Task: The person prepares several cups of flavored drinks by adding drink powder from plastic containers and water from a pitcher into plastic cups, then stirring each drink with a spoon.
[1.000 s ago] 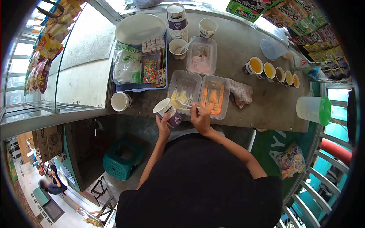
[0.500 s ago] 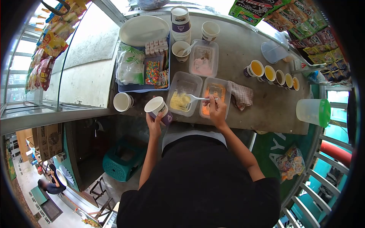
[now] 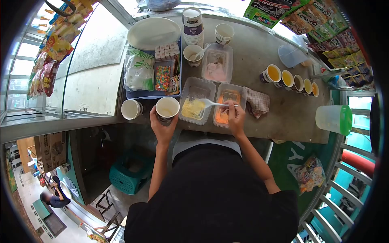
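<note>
My left hand [image 3: 163, 128] is wrapped round a paper cup [image 3: 167, 108], held upright at the table's front edge; a little pale yellow shows inside it. Between the fingers of my right hand [image 3: 236, 117] is the handle of a white plastic spoon [image 3: 214, 103]. The spoon's bowl end is over the yellow powder [image 3: 193, 108] in a clear plastic tub [image 3: 197, 86]. Below my right hand stands a second tub [image 3: 243, 94] of orange powder [image 3: 223, 116]. Behind them is a third tub [image 3: 228, 52] with pink powder [image 3: 215, 72].
Another paper cup [image 3: 131, 109] stands left of my left hand. A blue tray [image 3: 152, 96] holds packets and colourful candies. Stacked cups [image 3: 193, 28] rise at the back. Filled cups [image 3: 287, 78] line the right side, near a checked cloth [image 3: 257, 101] and a green-lidded container [image 3: 333, 120].
My left hand has turned the cup more upright and shifted slightly. My right hand, with the spoon, has moved a little to the right.
</note>
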Motion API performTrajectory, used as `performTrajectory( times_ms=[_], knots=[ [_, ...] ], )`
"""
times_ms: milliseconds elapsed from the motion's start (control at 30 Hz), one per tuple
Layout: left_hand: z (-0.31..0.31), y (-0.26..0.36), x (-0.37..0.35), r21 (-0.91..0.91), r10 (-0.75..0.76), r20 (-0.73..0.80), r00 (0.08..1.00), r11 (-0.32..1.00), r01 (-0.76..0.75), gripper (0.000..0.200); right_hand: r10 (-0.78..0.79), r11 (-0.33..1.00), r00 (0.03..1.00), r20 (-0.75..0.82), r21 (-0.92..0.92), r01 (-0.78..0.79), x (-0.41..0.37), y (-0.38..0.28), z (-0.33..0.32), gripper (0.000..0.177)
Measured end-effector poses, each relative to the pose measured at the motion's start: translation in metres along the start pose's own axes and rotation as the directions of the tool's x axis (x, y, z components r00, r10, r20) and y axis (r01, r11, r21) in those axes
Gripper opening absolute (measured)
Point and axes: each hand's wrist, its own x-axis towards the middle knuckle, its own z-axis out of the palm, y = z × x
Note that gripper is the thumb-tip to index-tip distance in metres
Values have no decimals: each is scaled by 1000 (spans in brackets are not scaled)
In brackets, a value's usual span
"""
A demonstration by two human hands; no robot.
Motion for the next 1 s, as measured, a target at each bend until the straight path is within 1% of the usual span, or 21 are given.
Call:
performTrajectory(
  times_ms=[167, 233, 333, 400, 467, 533, 600, 633, 700, 733, 767, 800, 833, 900, 933, 967, 1000],
  knots=[
    [1, 0, 0, 75, 48, 30, 998, 996, -50, 68, -21, 999, 1000, 13, 36, 20, 1, 3, -1, 28],
    [1, 5, 4, 200, 153, 85, 985, 965, -167, 68, -23, 999, 999, 30, 29, 22, 4, 1, -3, 27],
    [2, 3, 4, 164, 127, 51, 991, 977, -134, 67, -45, 999, 999, 11, 12, 45, 6, -2, -1, 26],
    [0, 3, 5, 164, 120, 46, 992, 978, -126, 67, 2, 999, 984, 177, -39, 5, 4, 0, -3, 25],
    [2, 3, 6, 160, 112, 35, 993, 980, -116, 66, -28, 999, 989, 147, -25, 32, 8, 8, 0, 24],
    [0, 1, 6, 118, 77, 24, 997, 990, -79, 65, -54, 998, 991, 125, -4, 55, 13, 14, 4, 24],
    [-2, -1, 5, 119, 72, 25, 997, 990, -75, 64, -74, 994, 974, 215, -61, 89, 16, 18, 5, 23],
    [-1, -2, 6, 115, 71, 23, 997, 991, -73, 64, -76, 994, 974, 214, -62, 91, 18, 20, 6, 23],
    [-1, -4, 6, 103, 52, 26, 998, 993, -55, 64, -11, 998, 969, 247, -61, 27, 22, 22, 9, 21],
    [-2, -5, 5, 93, 35, 31, 999, 995, -38, 63, -10, 998, 969, 248, -61, 26, 23, 22, 12, 21],
    [-1, -5, 5, 93, 34, 33, 999, 995, -37, 63, 18, 996, 954, 300, -91, 10, 24, 22, 14, 21],
    [0, -5, 4, 63, 2, 40, 999, 998, -4, 63, 47, 993, 936, 350, -122, -5, 25, 22, 14, 21],
    [1, -6, 4, 34, -30, 47, 998, 999, 28, 64, 48, 992, 936, 350, -123, -5, 26, 20, 13, 21],
    [4, -12, 2, 47, -22, 48, 999, 999, 20, 64, 26, 976, 878, 478, -203, 82, 29, 14, 10, 21],
    [5, -15, 1, 59, -14, 51, 999, 998, 11, 65, 27, 976, 878, 478, -203, 80, 29, 8, 8, 21],
    [6, -19, 0, 58, -14, 52, 999, 998, 11, 65, 29, 962, 835, 549, -243, 126, 27, 0, 5, 21],
    [7, -20, 0, 92, 25, 42, 999, 995, -29, 65, 36, 944, 787, 616, -279, 175, 27, -6, 2, 21]
  ],
)
